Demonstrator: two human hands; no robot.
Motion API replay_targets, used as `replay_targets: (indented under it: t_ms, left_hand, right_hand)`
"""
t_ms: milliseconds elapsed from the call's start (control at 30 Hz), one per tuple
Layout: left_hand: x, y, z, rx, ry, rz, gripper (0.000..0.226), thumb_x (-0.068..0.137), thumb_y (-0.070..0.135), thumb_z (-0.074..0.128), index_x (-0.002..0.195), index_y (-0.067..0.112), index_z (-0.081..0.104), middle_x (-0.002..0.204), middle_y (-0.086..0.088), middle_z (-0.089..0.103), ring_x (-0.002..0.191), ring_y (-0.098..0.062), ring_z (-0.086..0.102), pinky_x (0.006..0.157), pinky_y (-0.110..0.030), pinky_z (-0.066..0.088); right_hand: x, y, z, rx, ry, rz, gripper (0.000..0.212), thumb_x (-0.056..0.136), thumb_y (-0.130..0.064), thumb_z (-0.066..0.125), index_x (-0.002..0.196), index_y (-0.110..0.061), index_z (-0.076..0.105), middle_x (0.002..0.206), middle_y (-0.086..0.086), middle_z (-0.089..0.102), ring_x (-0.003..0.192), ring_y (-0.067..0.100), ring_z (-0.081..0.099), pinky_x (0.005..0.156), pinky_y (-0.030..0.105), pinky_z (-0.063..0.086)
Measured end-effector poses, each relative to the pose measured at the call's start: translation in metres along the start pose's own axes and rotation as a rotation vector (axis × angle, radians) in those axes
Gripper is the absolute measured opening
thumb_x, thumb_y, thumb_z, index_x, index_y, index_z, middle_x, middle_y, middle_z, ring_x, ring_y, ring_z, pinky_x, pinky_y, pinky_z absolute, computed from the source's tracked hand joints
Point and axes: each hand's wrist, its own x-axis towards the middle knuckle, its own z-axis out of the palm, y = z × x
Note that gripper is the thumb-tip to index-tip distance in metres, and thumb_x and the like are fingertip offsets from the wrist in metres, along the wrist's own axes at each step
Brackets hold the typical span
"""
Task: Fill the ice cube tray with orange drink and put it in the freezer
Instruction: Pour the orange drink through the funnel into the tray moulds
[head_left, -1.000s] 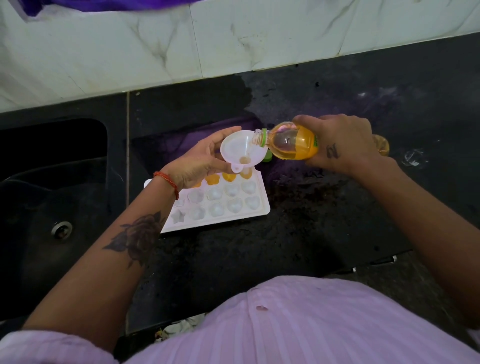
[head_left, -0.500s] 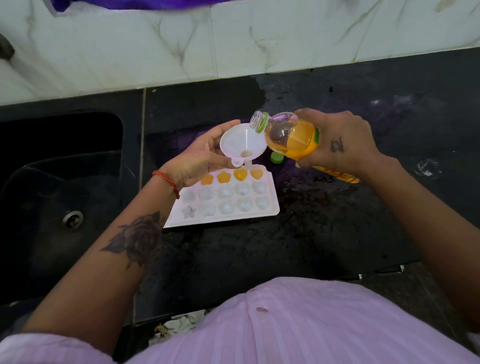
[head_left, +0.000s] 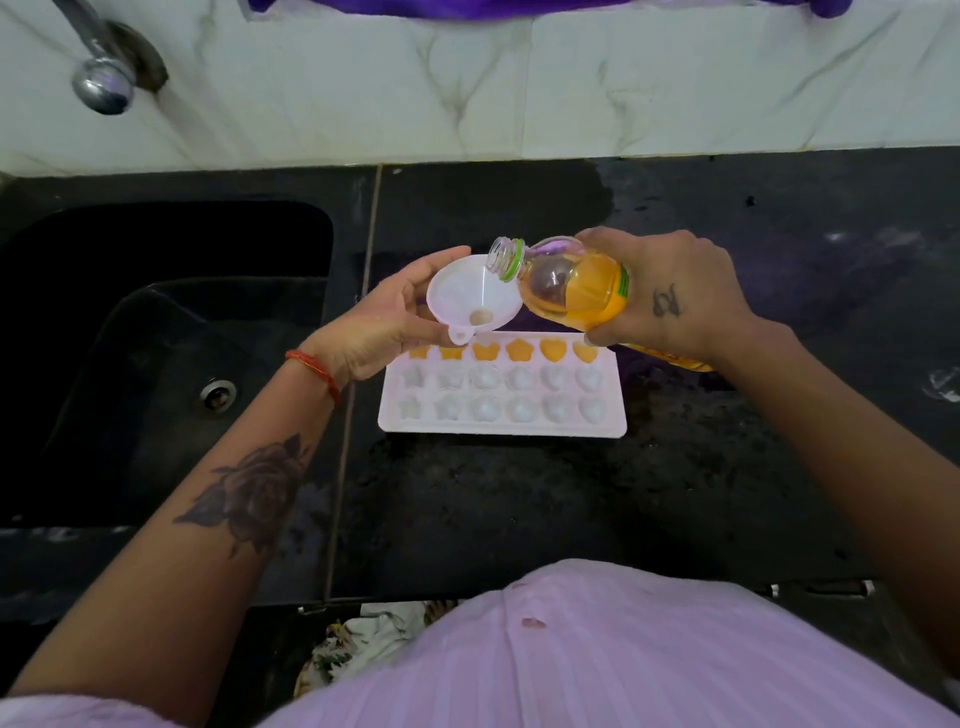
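Head view: white ice cube tray (head_left: 501, 423) flat on the black counter (head_left: 519, 519), just right of the dark sink (head_left: 156, 312), long side facing the body, so each row sits within easy reach. Far row already orange in all six moulds; the two nearer rows of stars and hearts pale and apparently not yet filled. Left hand (head_left: 384, 322) curled round the white funnel (head_left: 472, 299), fingers on the far rim and thumb on the near side, holding it above the far left part of the tray with the spout pointing down; probably kept there to narrow the stream into one small mould at a time and avoid spills across the dividers. Exactly which mould lies under the spout not clear from this angle. Right hand (head_left: 670, 296) wrapped round the body of the orange drink bottle (head_left: 571, 288), uncapped, tipped on its side with the mouth over the funnel's far right rim; liquid settled back in the body, neck looking clear, no stream visible, so seemingly a pause between pours rather than an active one. Grip on the bottle's middle giving fine control of the tilt. A small spot at the funnel's throat, either a last drop or the opening itself. Tap (head_left: 101, 78) far left above the sink, pale tiled wall (head_left: 623, 93) beyond the counter. No freezer in sight; that step clearly some way off.
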Motion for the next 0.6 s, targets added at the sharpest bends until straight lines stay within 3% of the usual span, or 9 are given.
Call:
replay_targets:
  t_ms: [133,400,500,600]
  left_hand:
    - [-0.021,-0.006,-0.019,-0.005,0.029,-0.01,0.097,0.047,0.004,0.081,0.134,0.03,0.046,0.131,0.001,0.054,0.114,-0.018,0.059,0.08,-0.03,0.057]
    - [-0.047,-0.021,-0.042,-0.053,0.078,-0.017,0.097,0.043,0.01,0.081,0.131,0.03,0.048,0.133,-0.001,0.053,0.118,-0.019,0.057,0.077,-0.027,0.056]
    - [-0.05,-0.024,-0.046,-0.05,0.079,-0.021,0.098,0.045,0.005,0.082,0.133,0.027,0.047,0.136,-0.003,0.05,0.119,-0.021,0.056,0.078,-0.028,0.057]
    - [-0.051,-0.026,-0.046,-0.044,0.083,-0.028,0.093,0.058,-0.012,0.075,0.139,0.022,0.042,0.136,-0.002,0.05,0.119,-0.02,0.056,0.08,-0.029,0.057]
  right_hand:
    - [0.006,-0.02,0.008,0.0,-0.034,-0.04,0.077,0.059,-0.04,0.081,0.128,-0.039,0.045,0.103,0.002,0.069,0.097,0.031,0.062,0.074,0.033,0.043]
    - [0.017,-0.051,0.019,-0.077,-0.068,-0.133,0.067,0.066,-0.035,0.077,0.125,-0.036,0.046,0.101,0.001,0.067,0.093,0.029,0.061,0.068,0.028,0.037]
    - [0.018,-0.058,0.021,-0.106,-0.066,-0.163,0.062,0.072,-0.033,0.074,0.126,-0.035,0.044,0.104,0.002,0.066,0.095,0.029,0.06,0.067,0.029,0.033]
    - [0.019,-0.062,0.023,-0.151,-0.063,-0.177,0.063,0.076,-0.035,0.072,0.13,-0.035,0.04,0.107,0.003,0.065,0.097,0.028,0.059,0.067,0.029,0.029]
